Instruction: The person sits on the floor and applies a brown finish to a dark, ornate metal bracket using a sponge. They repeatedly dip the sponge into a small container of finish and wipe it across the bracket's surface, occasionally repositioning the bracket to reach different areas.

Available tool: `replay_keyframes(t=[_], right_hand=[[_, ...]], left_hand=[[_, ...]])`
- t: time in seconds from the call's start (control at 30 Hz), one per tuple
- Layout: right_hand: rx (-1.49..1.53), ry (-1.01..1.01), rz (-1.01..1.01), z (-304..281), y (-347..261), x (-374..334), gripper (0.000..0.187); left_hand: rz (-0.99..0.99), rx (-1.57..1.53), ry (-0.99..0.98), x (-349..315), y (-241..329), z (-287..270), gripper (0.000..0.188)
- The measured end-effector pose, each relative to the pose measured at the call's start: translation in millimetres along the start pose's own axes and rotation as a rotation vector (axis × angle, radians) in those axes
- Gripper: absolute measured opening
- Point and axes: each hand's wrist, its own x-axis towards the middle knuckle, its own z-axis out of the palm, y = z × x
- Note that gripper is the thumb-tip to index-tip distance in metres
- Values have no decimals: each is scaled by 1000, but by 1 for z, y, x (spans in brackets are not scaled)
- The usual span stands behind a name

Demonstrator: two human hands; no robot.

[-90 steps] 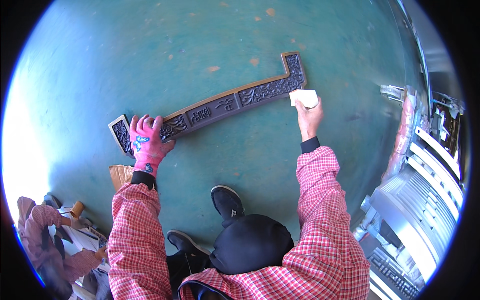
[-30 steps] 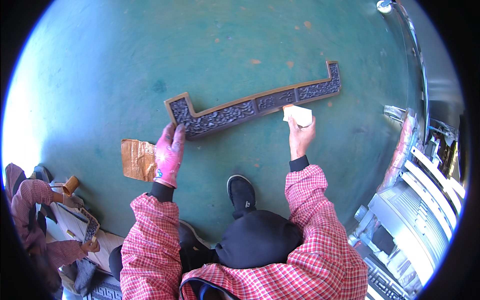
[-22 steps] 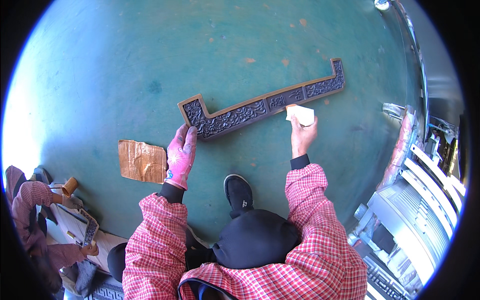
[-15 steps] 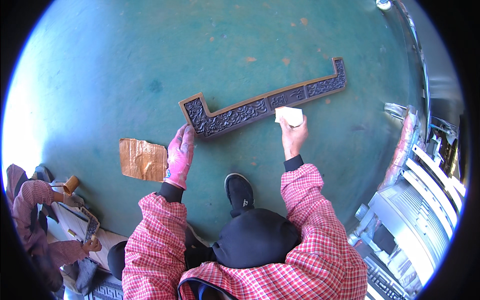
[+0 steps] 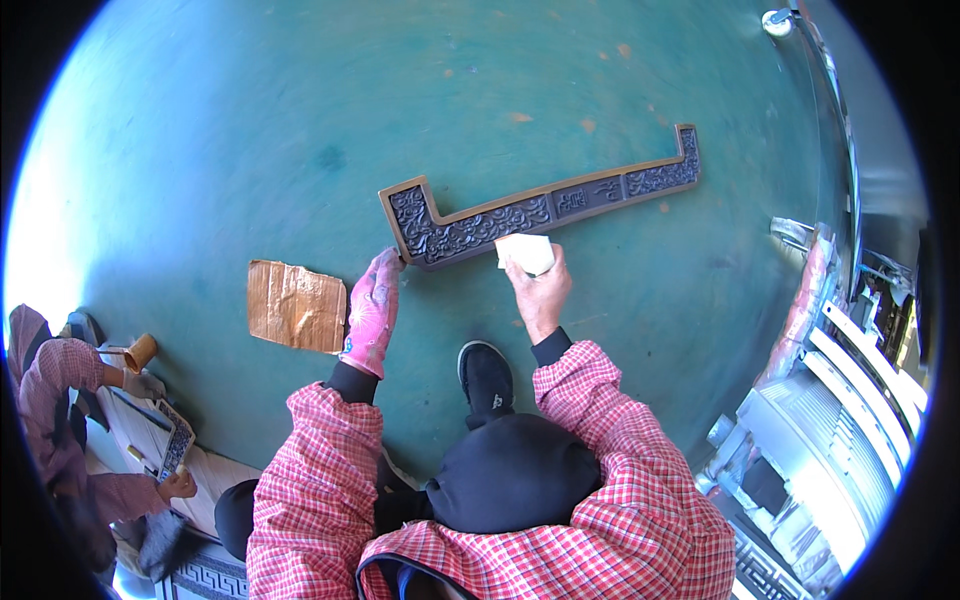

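Seen on a green floor [image 5: 250, 130], just beyond both hands: a dark carved bar [image 5: 540, 212] with a brass-coloured edge. Lies carved side up, with short arms at both ends turned away from the hands. Runs lengthwise from lower left to upper right, from close by the left hand [image 5: 371, 315] to well past the right hand [image 5: 541, 298].

Touches the bar's near left corner with the gloved left fingertips, extended and close together (pinching or merely resting, impossible to tell from this angle). Grasps a white pad [image 5: 530, 249] between bare right thumb and fingers, at the bar's long near side, slightly left of its middle. Overlaps that edge in view; cannot be said for certain to press on it. Puts the left hand nearer the lower-left end, the right nearer mid-length, and neither close to the upper-right end.

Also pictured: a brown sheet [image 5: 297, 306] just left of the glove, a dark shoe [image 5: 485, 375] below the bar, a co-worker's sleeve [image 5: 65, 365] by a second bar [image 5: 180, 443] at lower left, and pale metal panels [image 5: 822, 400] at right.
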Motion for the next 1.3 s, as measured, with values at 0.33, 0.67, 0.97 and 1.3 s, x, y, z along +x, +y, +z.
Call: replay_keyframes(t=[0.33, 0.67, 0.97, 1.3], right_hand=[[26, -159, -22, 30, -29, -35, 39], [0, -306, -122, 43, -51, -57, 35], [-229, -381, -497, 46, -68, -41, 36], [-266, -462, -531, 37, -71, -28, 35]], left_hand=[[4, 8, -32, -14, -3, -7, 50], [-14, -26, 50, -21, -5, -21, 50], [6, -39, 101, -19, -22, -30, 48], [51, -7, 199, -21, -16, -17, 47]])
